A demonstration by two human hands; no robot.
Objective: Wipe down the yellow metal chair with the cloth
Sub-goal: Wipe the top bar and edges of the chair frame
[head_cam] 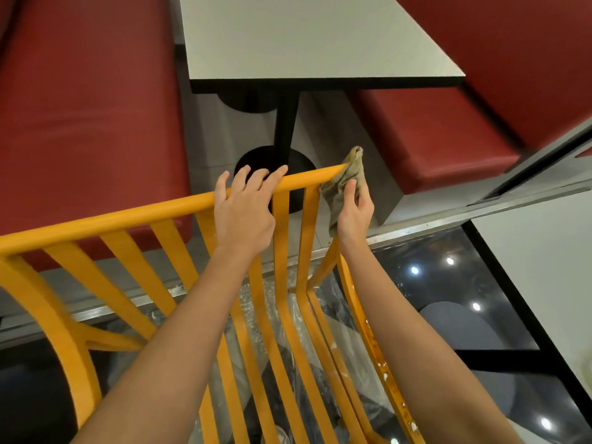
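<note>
Head view: looks down over the back of the yellow chair [179, 205], whose top rail runs from lower left up to the right.
Left hand [245, 208]: fingers draped over the top rail, holding it to steady the chair.
Right hand [354, 208]: grips the cloth [344, 184], a bunched grey-brown rag, against the right end of the top rail.
Chair position: just in front of a grey table [304, 43], with red benches [86, 107] on both sides.
Progress: the cloth sits at the rail's corner, so the top rail seems to be the part in hand; I cannot tell how much of it is already clean.
Left to do: pale specks and spots show on the right side post [382, 373] low down, so the post, and likely the slats [282, 283], still need wiping.
</note>
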